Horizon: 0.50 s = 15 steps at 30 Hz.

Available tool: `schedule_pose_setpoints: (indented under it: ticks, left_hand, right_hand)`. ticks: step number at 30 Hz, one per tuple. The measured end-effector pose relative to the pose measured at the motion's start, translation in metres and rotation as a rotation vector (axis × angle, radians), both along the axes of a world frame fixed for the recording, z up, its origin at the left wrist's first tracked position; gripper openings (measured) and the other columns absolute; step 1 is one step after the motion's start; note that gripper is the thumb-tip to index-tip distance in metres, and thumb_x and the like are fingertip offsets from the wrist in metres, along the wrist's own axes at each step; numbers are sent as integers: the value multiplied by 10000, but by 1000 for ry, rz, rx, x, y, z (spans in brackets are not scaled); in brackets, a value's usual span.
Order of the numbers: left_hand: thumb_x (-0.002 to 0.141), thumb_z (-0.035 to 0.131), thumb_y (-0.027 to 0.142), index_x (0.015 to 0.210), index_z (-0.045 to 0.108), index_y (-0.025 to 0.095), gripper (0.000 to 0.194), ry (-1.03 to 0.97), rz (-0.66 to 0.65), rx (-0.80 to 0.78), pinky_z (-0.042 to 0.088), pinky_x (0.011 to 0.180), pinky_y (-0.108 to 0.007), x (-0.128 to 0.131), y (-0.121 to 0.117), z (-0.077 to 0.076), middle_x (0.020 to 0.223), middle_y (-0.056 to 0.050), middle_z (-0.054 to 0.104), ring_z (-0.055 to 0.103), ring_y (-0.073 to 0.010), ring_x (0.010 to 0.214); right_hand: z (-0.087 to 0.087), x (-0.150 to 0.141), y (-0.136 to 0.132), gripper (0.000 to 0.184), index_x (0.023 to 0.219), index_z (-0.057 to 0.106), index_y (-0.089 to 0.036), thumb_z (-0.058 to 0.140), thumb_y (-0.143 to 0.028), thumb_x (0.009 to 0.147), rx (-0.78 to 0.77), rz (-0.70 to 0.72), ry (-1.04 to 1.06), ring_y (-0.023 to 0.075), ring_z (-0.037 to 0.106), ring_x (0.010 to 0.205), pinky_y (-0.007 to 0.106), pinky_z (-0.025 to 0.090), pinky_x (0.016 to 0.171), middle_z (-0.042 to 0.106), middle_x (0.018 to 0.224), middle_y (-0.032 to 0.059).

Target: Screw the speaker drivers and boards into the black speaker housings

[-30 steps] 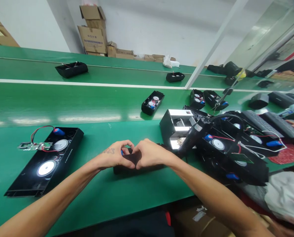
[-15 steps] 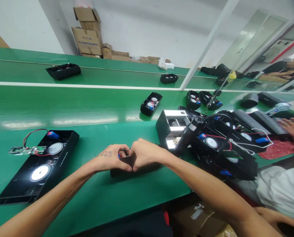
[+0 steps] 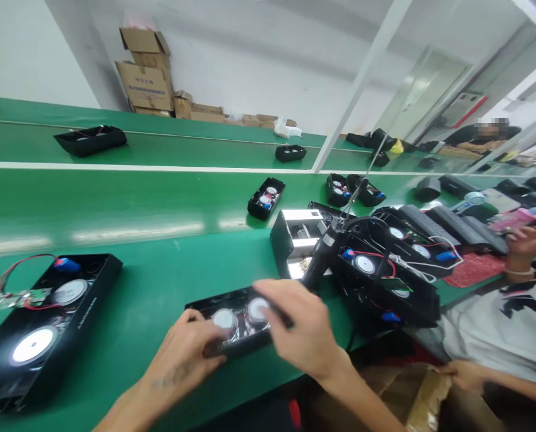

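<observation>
In front of me a black speaker case [image 3: 245, 344] lies open side up on the green bench, two round silver-white speaker drivers [image 3: 225, 321] showing inside. My left hand [image 3: 189, 339] grips its left end, thumb and fingers on either side of the wall. My right hand [image 3: 297, 327] is closed around the right end and hides it; its fingers are slightly blurred. To the left sits a larger black speaker case [image 3: 81, 324] with two drivers, a blue battery [image 3: 66, 264] and a green circuit board [image 3: 24, 298] on wires.
A black-and-white box-shaped device [image 3: 290, 240] and a black electric screwdriver [image 3: 324, 249] hanging on a cord are right of centre. Beyond them lie stacked speaker cases [image 3: 376, 288]. Another speaker case [image 3: 266, 198] rests on the far strip. A co-worker's hand [image 3: 526, 243] is at right.
Both hands have moved apart from their meeting point to the two ends of the small speaker case, whose drivers now show. The view has shifted a little.
</observation>
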<state>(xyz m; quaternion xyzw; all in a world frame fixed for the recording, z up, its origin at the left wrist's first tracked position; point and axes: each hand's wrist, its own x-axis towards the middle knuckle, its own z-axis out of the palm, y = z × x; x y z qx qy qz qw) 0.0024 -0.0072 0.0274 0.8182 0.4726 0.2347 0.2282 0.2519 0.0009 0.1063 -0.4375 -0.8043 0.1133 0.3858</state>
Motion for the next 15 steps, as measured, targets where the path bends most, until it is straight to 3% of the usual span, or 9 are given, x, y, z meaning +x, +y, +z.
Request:
schedule_pose_setpoints:
  ticks: [3, 5, 7, 10, 13, 15]
  left_hand:
    - [811, 589, 55, 920, 677, 274, 260, 19, -83, 360, 511, 734, -325, 5, -24, -15, 732, 43, 724, 631, -173, 650]
    - [857, 534, 41, 957, 655, 266, 274, 22, -82, 447, 519, 762, -337, 6, -27, -16, 747, 47, 731, 644, -162, 626]
    - [869, 518, 43, 965, 643, 262, 271, 35, -79, 486, 522, 761, -337, 5, -25, -14, 757, 51, 736, 668, -159, 635]
    - [880, 544, 62, 993, 651, 272, 262, 92, -142, 515, 530, 757, -322, 0, -21, -16, 782, 65, 754, 692, -147, 649]
    - [911, 579, 103, 1033, 676, 280, 236, 81, -145, 532, 541, 814, -327, -6, -21, -29, 832, 64, 782, 704, -138, 657]
    - [940, 583, 141, 1044, 697, 287, 213, 52, -87, 521, 546, 845, -340, -9, -20, -39, 863, 51, 798, 712, -144, 675]
  right_hand:
    - [-15, 33, -12, 487, 1492, 574, -258, 632, -210, 1011, 199, -505, 242, 305, 643, 1302, 507, 548, 1096, 653, 1443, 139]
    - [-25, 46, 0, 648, 1607, 419, -216, 646, -338, 1012, 114, -674, 262, 365, 519, 1450, 600, 469, 1179, 465, 1629, 196]
    - [-35, 53, 19, 615, 1543, 477, -177, 633, -436, 1008, -111, -685, 324, 370, 554, 1414, 610, 459, 1182, 521, 1578, 218]
    - [-48, 58, 42, 361, 1174, 656, -193, 708, -457, 933, -313, -602, 504, 293, 725, 1071, 494, 575, 1033, 759, 1143, 129]
    - [-53, 61, 45, 333, 1103, 573, -224, 733, -392, 865, -293, -452, 698, 208, 692, 717, 406, 614, 802, 693, 791, -4]
    - [-46, 65, 42, 329, 1115, 512, -245, 706, -345, 869, -294, -314, 793, 165, 603, 548, 363, 576, 656, 600, 659, -74]
